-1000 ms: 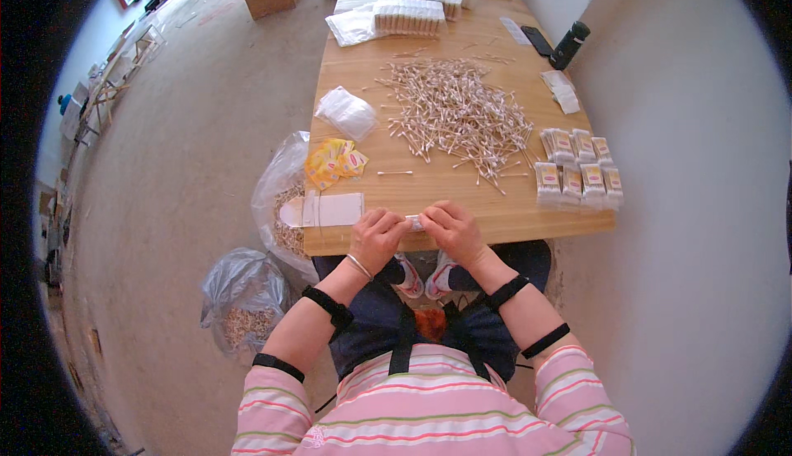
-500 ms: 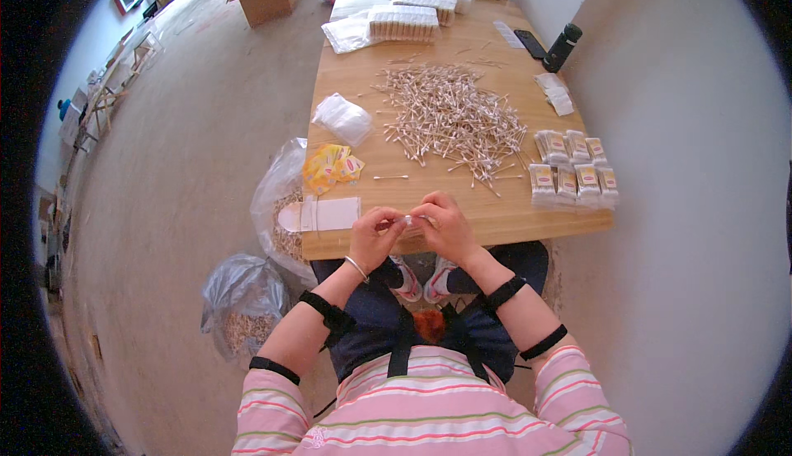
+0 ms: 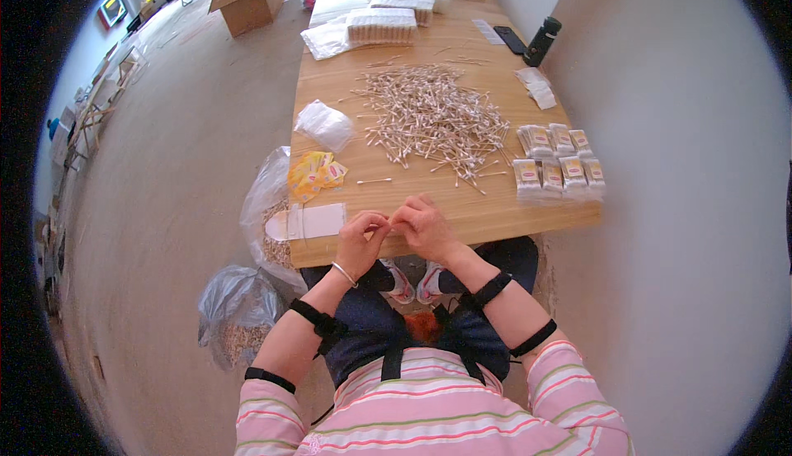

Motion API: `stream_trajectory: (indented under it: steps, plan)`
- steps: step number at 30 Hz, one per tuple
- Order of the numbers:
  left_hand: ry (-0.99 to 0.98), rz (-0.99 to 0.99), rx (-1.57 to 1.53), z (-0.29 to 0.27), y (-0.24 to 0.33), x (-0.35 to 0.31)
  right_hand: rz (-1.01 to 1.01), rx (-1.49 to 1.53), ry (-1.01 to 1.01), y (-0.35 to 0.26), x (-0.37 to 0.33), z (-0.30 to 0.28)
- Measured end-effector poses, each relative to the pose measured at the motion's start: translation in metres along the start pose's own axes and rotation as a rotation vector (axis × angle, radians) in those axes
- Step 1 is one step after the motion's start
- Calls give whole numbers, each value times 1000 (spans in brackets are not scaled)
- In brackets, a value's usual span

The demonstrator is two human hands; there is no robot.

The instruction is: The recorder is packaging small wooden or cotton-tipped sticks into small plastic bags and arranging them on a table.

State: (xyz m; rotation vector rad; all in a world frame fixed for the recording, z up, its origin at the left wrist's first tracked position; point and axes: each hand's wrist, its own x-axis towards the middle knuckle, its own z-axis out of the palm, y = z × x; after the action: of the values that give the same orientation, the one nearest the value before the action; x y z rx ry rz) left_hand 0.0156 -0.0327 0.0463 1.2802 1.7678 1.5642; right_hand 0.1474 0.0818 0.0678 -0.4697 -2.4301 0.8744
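My left hand [image 3: 361,237] and my right hand [image 3: 426,226] meet over the table's front edge, fingertips pinched together. Whatever lies between them is too small and covered to make out. Left of my left hand lies a flat white card-like piece [image 3: 323,220] with a rounded end and a band across it. Behind that are yellow printed cards [image 3: 315,175] in a loose heap, and a single cotton swab [image 3: 374,180] lies apart. A large pile of cotton swabs [image 3: 437,118] spreads over the middle of the wooden table [image 3: 462,221].
Filled small packs [image 3: 551,174] stand in two rows at right. Clear plastic bags [image 3: 325,126] lie at left. Bundled swabs [image 3: 381,27], a phone [image 3: 510,40] and a dark bottle [image 3: 542,42] are farther back. Sacks [image 3: 239,299] stand on the floor; a wall [image 3: 660,167] borders the right.
The view has shifted, so the table sits slightly more to the left. My fingertips have come closer together; the whitish bit seen between them before is now hidden.
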Motion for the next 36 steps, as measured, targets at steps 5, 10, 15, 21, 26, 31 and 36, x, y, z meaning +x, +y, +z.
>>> stream_trajectory:
  steps: [5,10,15,21,26,31,36]
  plan:
    - [-17,-64,25,-2,1,-1,-21,-10,-2,3,-1,-2]
    - [-38,-128,-53,1,-1,-4,52,82,-22,9,-6,-7]
    - [-78,-85,-9,3,-4,-2,62,188,82,10,-7,-1]
    - [-43,-18,74,2,-4,-1,165,246,33,19,-7,7]
    - [-78,-188,-142,1,-16,4,332,503,65,33,-9,13]
    - [-141,-295,-240,4,-20,-1,362,530,-63,37,-11,17]
    - [-169,-394,-206,1,-12,3,426,568,-70,30,-13,15]
